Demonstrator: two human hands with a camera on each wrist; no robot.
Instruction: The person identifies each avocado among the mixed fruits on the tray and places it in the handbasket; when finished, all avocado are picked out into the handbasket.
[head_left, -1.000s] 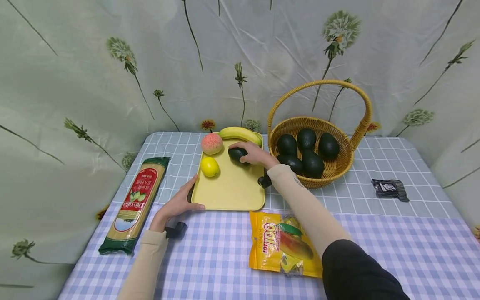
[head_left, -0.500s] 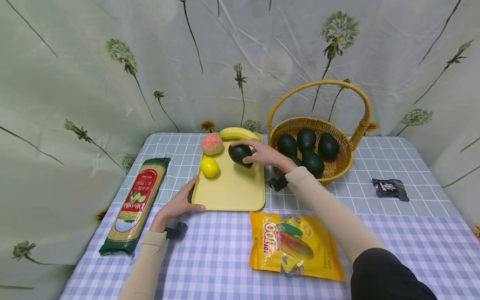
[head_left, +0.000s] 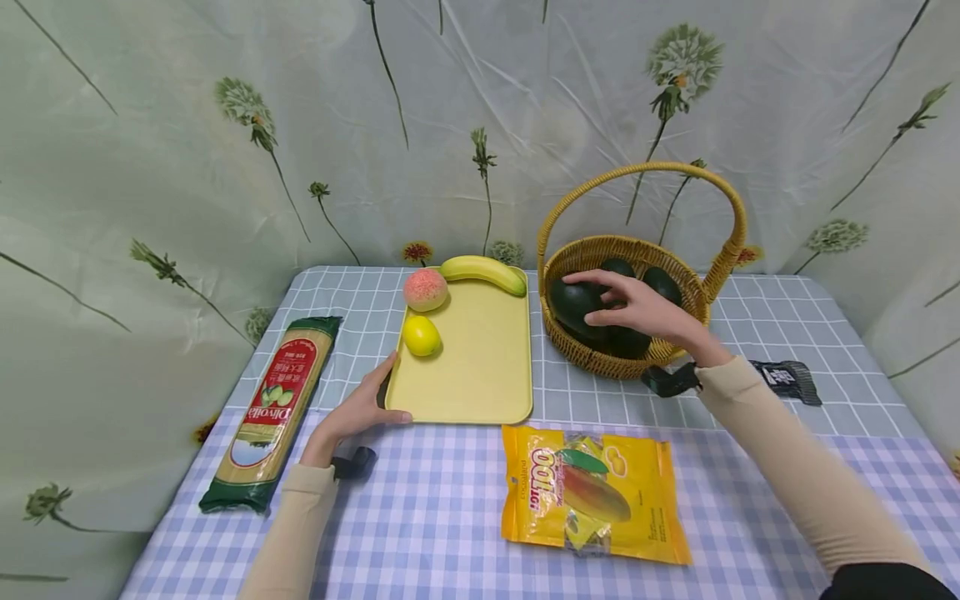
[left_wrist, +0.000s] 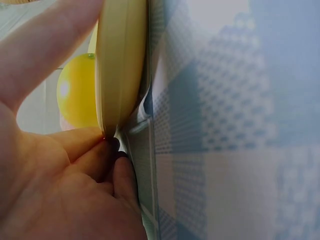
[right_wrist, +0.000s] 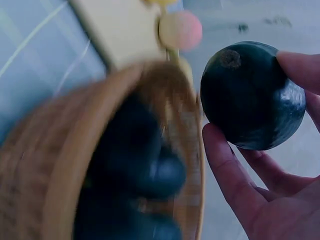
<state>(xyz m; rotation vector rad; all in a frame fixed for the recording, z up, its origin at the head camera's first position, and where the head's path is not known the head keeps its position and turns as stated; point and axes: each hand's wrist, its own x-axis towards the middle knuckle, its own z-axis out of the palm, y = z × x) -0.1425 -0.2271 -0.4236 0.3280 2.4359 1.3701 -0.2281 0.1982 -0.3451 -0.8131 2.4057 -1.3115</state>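
Observation:
My right hand point(head_left: 637, 310) grips a dark green avocado point(right_wrist: 252, 95) between thumb and fingers, above the wicker basket point(head_left: 600, 364). Several more avocados point(head_left: 662, 285) lie in the basket, partly hidden by the hand. My left hand point(head_left: 358, 412) holds the near left corner of the yellow tray point(head_left: 465, 387), its thumb along the near edge and its fingers at the left side. In the left wrist view, the fingertips touch the tray's rim. On the tray are a pink peach point(head_left: 425, 290), a yellow lemon point(head_left: 422, 336) and a banana point(head_left: 483, 273).
A pack of spaghetti point(head_left: 273, 408) lies at the left. In front of the tray is a yellow bag of mango candy point(head_left: 596, 493). A small black packet point(head_left: 787, 381) sits right of the basket, partly behind the right arm. The basket's tall handle point(head_left: 641, 169) arches over it.
The right hand has lifted the avocado off the tray and carried it right, over the basket. The left hand stays at the tray's corner.

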